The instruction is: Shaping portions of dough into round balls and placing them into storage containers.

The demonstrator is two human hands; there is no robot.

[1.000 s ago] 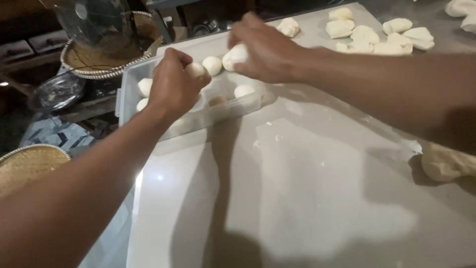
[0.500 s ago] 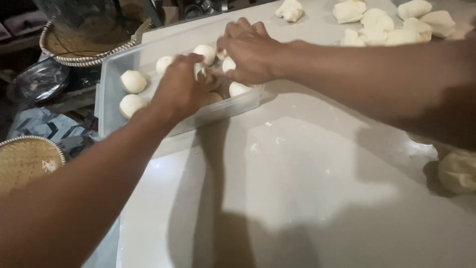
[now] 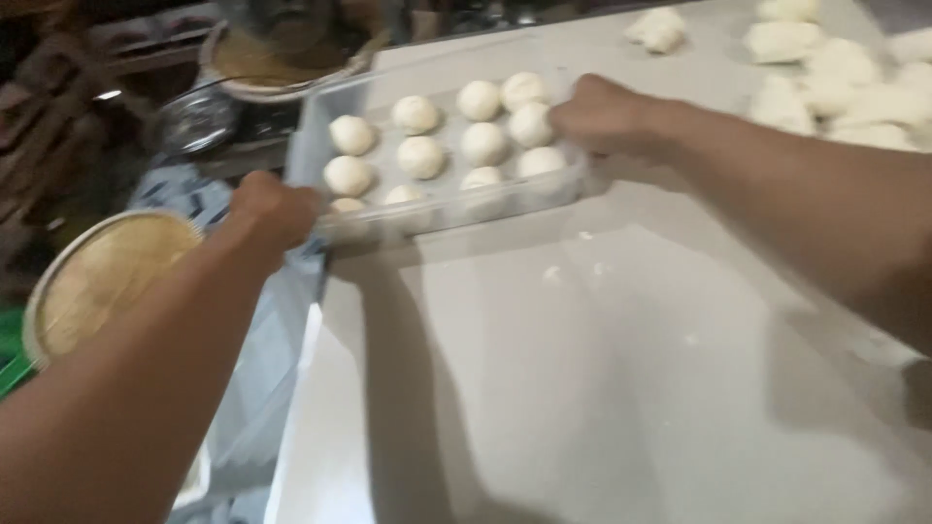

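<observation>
A clear plastic tray (image 3: pixel 320 126) sits at the far left of a pale worktop (image 3: pixel 602 388). Several round white dough balls (image 3: pixel 422 155) lie in rows inside it. My left hand (image 3: pixel 274 209) grips the tray's near left corner. My right hand (image 3: pixel 604 116) is closed on the tray's right end, next to the dough balls there. Both forearms reach in from the bottom and right of the view.
Several rough-cut dough pieces (image 3: pixel 835 68) lie on the worktop at the far right. A round woven basket (image 3: pixel 107 277) sits off the table's left edge. Another basket (image 3: pixel 277 68) and a glass bowl (image 3: pixel 194 116) stand behind the tray. Flour specks dot the middle.
Both hands have left the dough balls inside the tray and moved outward to its two ends. The view has shifted, so the tray now shows more fully.
</observation>
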